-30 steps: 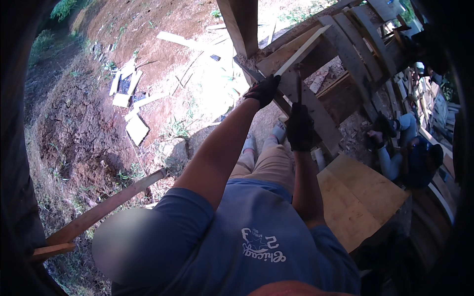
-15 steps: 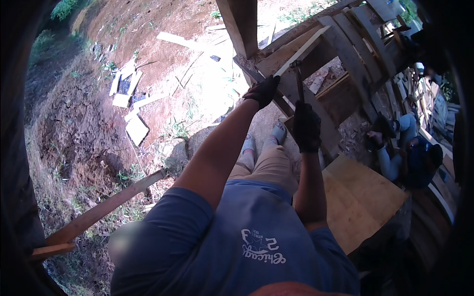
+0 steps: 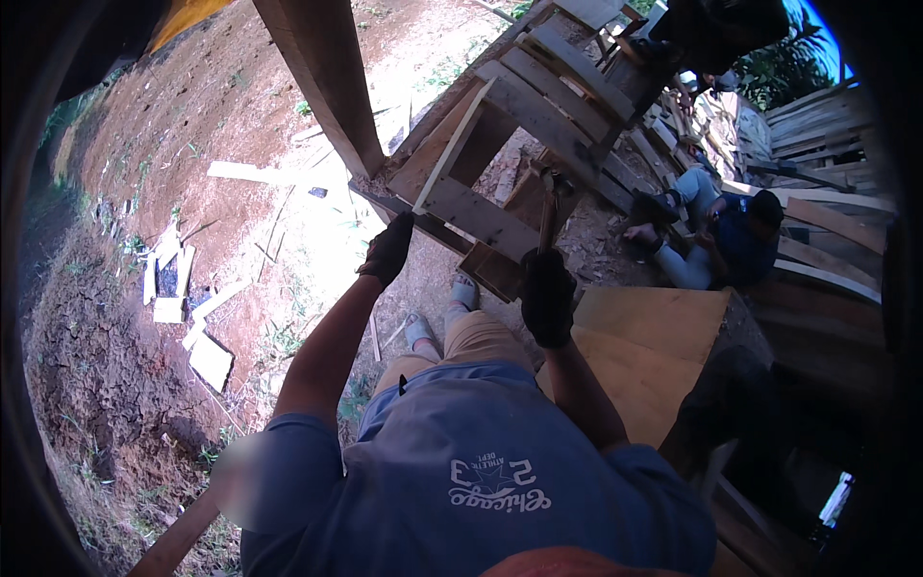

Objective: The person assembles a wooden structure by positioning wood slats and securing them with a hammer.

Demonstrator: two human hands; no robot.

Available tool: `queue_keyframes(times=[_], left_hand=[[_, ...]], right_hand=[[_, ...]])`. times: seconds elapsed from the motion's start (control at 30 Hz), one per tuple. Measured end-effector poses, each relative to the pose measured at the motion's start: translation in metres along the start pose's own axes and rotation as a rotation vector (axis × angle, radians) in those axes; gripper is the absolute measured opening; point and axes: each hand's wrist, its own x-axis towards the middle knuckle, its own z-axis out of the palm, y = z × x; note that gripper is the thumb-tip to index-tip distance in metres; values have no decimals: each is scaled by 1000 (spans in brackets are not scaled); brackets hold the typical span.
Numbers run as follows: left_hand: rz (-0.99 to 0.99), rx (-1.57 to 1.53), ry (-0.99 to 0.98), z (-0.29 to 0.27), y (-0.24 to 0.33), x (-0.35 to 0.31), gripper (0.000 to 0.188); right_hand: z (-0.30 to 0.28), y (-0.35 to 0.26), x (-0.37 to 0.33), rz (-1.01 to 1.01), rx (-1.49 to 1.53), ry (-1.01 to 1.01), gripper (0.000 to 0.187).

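Note:
My right hand (image 3: 548, 298), in a black glove, is closed round the wooden handle of a hammer (image 3: 549, 213). The hammer stands head up, apart from the board. My left hand (image 3: 388, 252), also gloved in black, is at the near end of a pale-edged board (image 3: 452, 149). Its fingers look closed on that end, though the dark glove hides their detail. The board lies across a rough wooden bench (image 3: 481, 216) built of planks, in front of me. Below the hammer, a short wooden piece (image 3: 490, 272) juts from the bench's near side.
A thick wooden post (image 3: 322, 82) rises beside the bench. A plywood sheet (image 3: 654, 327) lies to my right. Beyond it sits another person (image 3: 745, 236) in dark blue, near stacked planks (image 3: 817, 207). Scrap boards (image 3: 210, 361) lie on the dirt at left.
My view has swung right, so the bench and both hands appear further left. My right hand and the hammer have moved away from the board and my left hand.

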Motion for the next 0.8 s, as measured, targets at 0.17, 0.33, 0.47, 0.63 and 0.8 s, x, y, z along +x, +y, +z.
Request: queue_keyframes(times=[0.17, 0.33, 0.47, 0.63, 0.8], left_hand=[[-30, 187, -191, 10, -152, -80, 50], [-289, 676, -451, 26, -243, -182, 64], [-741, 553, -405, 13, -251, -245, 69], [-583, 380, -584, 59, -342, -259, 71], [-493, 488, -396, 37, -300, -191, 69]], right_hand=[[-18, -3, 4, -20, -229, -23, 17], [-27, -7, 5, -122, -267, 19, 19], [-18, -10, -1, 120, 357, 48, 16], [-16, -13, -11, 905, 1115, -304, 25], [-35, 2, -26, 1194, 1294, -728, 26]])
